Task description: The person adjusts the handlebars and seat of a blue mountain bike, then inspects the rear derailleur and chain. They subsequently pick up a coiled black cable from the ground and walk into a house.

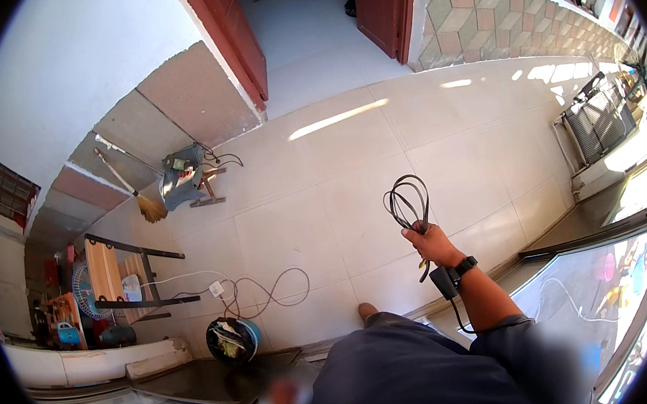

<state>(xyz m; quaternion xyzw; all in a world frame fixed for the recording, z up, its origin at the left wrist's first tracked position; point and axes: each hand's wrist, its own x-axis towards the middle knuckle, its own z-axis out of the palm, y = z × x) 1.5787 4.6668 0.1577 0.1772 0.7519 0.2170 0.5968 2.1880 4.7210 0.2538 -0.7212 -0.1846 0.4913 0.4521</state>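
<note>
My right hand (433, 245) is closed around a coiled black cable (406, 198), whose loops rise above my fingers. A short end of the cable hangs below the hand. On my right wrist sits a black strap (464, 266) with a small black box (445, 282) beside it, and a thin cord runs from the box toward my sleeve. My left hand (284, 402) is low at the bottom of the head view, smeared and partly cut off, so its fingers cannot be made out.
A wooden chair (104, 271) lies at the left near a fan (83, 291). A looped cord (270, 293) and a lined bucket (233, 339) are on the floor. A broom (150, 207) leans by a small stool (207, 187). Red doors (388, 12) stand ajar; a folded chair (600, 122) is right.
</note>
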